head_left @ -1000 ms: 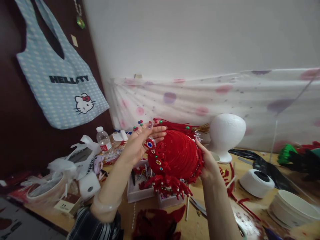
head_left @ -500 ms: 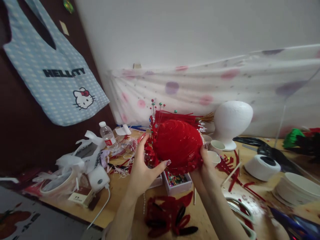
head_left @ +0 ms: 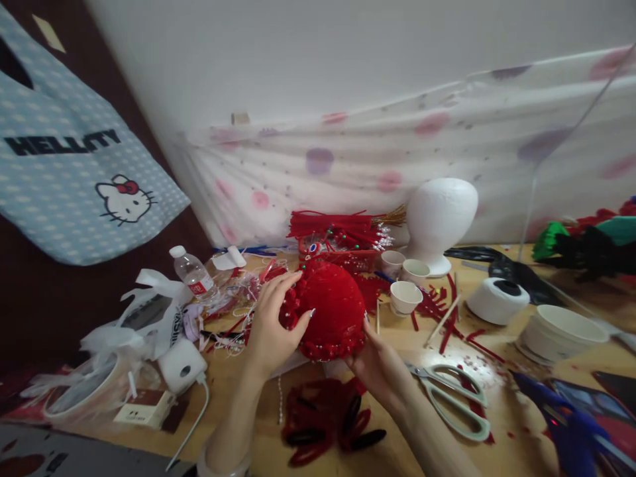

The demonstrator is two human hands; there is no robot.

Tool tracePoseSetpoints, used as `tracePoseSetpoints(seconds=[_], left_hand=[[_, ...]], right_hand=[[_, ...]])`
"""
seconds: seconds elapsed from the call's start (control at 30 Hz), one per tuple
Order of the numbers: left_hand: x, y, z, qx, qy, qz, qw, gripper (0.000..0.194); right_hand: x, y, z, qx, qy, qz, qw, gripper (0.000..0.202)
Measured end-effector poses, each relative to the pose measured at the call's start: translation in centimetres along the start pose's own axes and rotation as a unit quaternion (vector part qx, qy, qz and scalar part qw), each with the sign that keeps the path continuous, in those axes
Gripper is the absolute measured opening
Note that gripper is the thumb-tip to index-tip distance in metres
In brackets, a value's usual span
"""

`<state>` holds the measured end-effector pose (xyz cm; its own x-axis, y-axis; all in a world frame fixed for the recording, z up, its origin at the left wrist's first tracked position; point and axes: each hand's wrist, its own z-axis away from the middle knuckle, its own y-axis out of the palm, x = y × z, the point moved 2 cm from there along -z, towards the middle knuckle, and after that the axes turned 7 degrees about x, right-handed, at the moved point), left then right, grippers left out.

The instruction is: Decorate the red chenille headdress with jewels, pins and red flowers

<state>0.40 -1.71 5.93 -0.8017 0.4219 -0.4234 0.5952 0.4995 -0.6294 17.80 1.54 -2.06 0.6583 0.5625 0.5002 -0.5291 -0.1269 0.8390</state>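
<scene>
A rounded red headpiece, edged with red beads and trim, is held above the middle of the table. My left hand grips its left side, thumb bent over the front and fingers behind the trim. On the lower right edge my right hand holds it, most of its fingers hidden beneath. Below the headpiece lie red and black looped pieces on the wooden table. Behind it is a red basket with red stems and pearl sprays.
A white foam head stands behind small cups. Scissors and a blue glue gun lie to the right. At left are a water bottle, a white charger and plastic wrapping.
The headpiece has turned and come lower and nearer in both hands, uncovering the basket behind it. The view has shifted right, bringing the scissors fully into sight.
</scene>
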Motion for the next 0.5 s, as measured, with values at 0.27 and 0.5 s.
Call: tracePoseSetpoints(seconds=[0.27,0.5], left_hand=[[0.1,1.5,2.7,0.004,0.001,-0.023,1.0,0.045],[-0.9,1.9,3.8,-0.023,0.006,-0.06,0.998,0.057]], right_hand=[[3.2,-4.4,4.5,-0.018,0.085,0.349,0.933,0.045],[5.8,-9.8,14.9,-0.138,0.04,0.694,0.706,0.054]])
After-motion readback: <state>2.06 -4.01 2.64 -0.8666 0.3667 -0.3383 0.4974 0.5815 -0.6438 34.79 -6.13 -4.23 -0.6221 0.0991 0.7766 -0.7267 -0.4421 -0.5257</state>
